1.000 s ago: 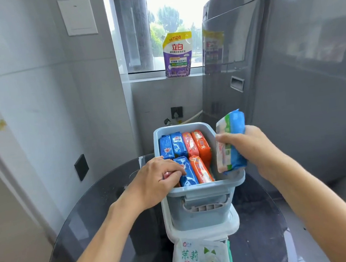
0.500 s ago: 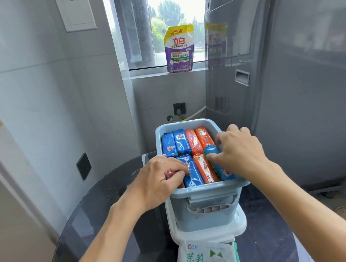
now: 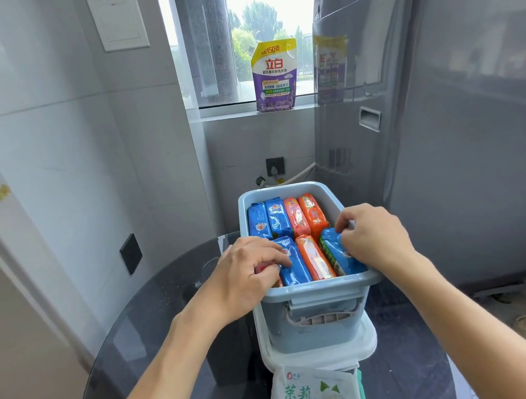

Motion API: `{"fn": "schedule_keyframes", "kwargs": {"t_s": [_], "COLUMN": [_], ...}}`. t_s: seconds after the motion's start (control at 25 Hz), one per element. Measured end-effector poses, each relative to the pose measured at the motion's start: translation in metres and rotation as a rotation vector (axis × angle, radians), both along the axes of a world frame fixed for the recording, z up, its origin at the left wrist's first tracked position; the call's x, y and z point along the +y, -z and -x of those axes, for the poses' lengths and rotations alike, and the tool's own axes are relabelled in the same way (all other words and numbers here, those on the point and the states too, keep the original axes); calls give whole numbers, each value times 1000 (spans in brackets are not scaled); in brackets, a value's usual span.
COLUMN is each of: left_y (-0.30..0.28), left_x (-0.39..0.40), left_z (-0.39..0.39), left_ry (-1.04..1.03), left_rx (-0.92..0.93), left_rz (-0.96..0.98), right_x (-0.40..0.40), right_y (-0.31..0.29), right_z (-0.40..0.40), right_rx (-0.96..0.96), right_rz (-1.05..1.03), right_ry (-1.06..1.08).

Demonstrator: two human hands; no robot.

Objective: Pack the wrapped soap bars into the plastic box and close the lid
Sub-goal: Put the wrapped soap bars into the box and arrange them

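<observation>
A light blue plastic box (image 3: 316, 292) stands on a white lid (image 3: 320, 354) on the dark round glass table. Inside, wrapped soap bars stand on edge in two rows: blue and orange ones at the back (image 3: 287, 218), and a blue (image 3: 292, 262) and an orange one (image 3: 315, 257) at the front. My right hand (image 3: 373, 235) presses a blue-and-green wrapped bar (image 3: 336, 251) into the front right corner, fingers closed on its top. My left hand (image 3: 247, 272) rests on the front left of the box, fingertips on a red bar (image 3: 265, 268) and the blue bar beside it.
A white jasmine-print soap pack (image 3: 315, 395) lies on the table in front of the lid. A grey washing machine (image 3: 443, 111) stands close on the right. A purple detergent pouch (image 3: 274, 77) sits on the window sill. Tiled wall (image 3: 51, 159) at left.
My right hand carried the blue-and-green bar from above the box's right rim down into the front right corner. My left hand stayed on the front left bars.
</observation>
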State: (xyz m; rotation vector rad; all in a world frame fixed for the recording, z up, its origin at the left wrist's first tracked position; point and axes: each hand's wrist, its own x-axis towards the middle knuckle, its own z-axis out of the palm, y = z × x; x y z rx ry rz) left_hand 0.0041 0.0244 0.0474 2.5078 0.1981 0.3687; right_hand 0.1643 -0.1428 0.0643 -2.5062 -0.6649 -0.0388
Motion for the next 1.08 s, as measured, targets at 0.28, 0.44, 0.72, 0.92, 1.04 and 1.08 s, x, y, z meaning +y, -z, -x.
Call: {"fn": "schedule_keyframes", "kwargs": {"t_s": [0.28,0.44,0.72,0.92,1.04,1.08], "left_y": [1,-11,8,-2,-7,-4], "left_x": [2,13,-8,28,41,32], "left_z": [-1,9,49,51,57,56], "left_ry": [-409,-640,-435,-564,-680,-704], "left_rx": [5,-133,-19,-105,-188,-262], "left_rz": [344,513,983,1036,1190,1237], "right_x": [-8,-13,-28,-7,10,14], "right_y": [4,5,5,15,24,25], "right_z": [38,70,61,102,131,136], "right_rx": [93,87,345,485,456,442], "right_rz": [-63,-29,-348,-453,-566,-572], "right_ry": [4,-143,-374,-438,-436,-440]}}
